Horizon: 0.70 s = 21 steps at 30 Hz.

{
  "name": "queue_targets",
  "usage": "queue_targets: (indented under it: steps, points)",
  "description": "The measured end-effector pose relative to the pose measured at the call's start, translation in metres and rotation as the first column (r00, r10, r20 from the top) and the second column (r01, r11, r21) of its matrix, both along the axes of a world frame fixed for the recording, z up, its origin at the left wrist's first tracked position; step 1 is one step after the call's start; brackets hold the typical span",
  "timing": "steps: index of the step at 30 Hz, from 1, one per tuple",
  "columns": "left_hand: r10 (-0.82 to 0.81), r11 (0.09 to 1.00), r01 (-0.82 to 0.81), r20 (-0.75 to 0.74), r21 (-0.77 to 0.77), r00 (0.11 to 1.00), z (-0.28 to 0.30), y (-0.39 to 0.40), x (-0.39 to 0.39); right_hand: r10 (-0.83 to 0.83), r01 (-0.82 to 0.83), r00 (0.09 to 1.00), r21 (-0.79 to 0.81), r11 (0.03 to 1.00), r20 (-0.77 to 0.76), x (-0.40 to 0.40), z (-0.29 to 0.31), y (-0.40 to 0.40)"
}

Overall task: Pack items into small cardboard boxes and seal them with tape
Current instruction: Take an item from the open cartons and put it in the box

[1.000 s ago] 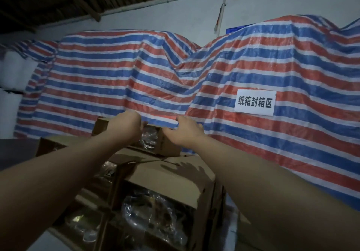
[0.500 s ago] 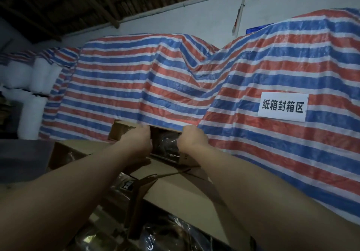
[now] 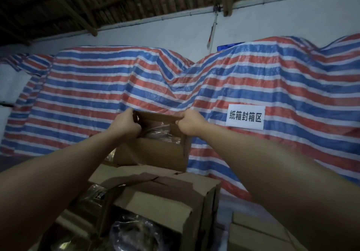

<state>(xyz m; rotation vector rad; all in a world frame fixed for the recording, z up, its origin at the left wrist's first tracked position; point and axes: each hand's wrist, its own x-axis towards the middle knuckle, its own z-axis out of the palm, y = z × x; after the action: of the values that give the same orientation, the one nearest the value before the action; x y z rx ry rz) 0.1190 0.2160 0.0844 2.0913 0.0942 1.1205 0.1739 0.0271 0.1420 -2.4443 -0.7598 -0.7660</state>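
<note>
Left hand (image 3: 125,124) and right hand (image 3: 190,123) each curl round the top flaps of a small open box (image 3: 153,150), one at either end. Bagged items (image 3: 161,133) show inside. Box sits atop larger open cartons (image 3: 169,198), against a striped tarp (image 3: 97,87) bearing a white sign (image 3: 245,116).

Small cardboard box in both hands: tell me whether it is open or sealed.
Open. The small cardboard box shows clear plastic wrapping inside through its untaped top, and the left hand and right hand grip its far rim.
</note>
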Motion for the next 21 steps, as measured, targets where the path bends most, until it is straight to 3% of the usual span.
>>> queue_targets:
  steps: [2,5,8,11,15,21]
  points:
    - [-0.067,0.996,0.068,0.028,-0.063,0.997,0.012,-0.021,-0.02,-0.002,0.003,0.999,0.026,1.0,-0.036,-0.021,0.01,-0.031]
    - [-0.314,0.942,0.306,-0.042,-0.137,0.948,0.03,-0.059,-0.059,-0.015,0.021,0.992,0.047,0.999,-0.126,-0.06,0.023,-0.084]
    - [-0.554,0.83,0.531,-0.14,-0.171,0.82,0.036,-0.098,-0.101,-0.044,0.054,0.975,0.038,0.998,-0.219,-0.105,0.03,-0.138]
    - [-0.721,0.686,0.672,-0.133,-0.279,0.68,0.029,-0.133,-0.132,-0.066,0.091,0.951,0.069,0.993,-0.301,-0.146,0.029,-0.192]
    - [-0.841,0.504,0.741,-0.058,-0.444,0.538,0.001,-0.185,-0.157,-0.086,0.141,0.895,0.095,0.985,-0.437,-0.188,0.014,-0.251]
    - [-0.86,0.342,0.668,0.067,-0.661,0.506,-0.054,-0.264,-0.168,-0.077,0.213,0.807,0.166,0.963,-0.586,-0.217,-0.038,-0.32]
